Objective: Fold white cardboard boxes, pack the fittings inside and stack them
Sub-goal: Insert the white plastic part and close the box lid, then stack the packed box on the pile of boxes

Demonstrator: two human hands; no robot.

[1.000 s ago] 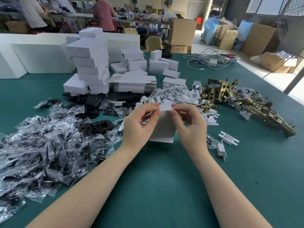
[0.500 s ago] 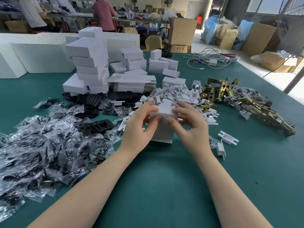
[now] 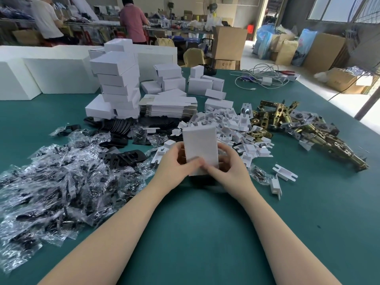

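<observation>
At frame centre we hold a white box [image 3: 200, 149] upright, left hand [image 3: 174, 163] and right hand [image 3: 230, 167] fingers curled round its lower end.

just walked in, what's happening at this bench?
A person is boxing hardware by hand. Both the left hand and right hand grip one small white box, held upright just above the green table. A stack of finished boxes stands behind, flat blanks beside it, brass fittings to the right, bagged black parts to the left.
</observation>
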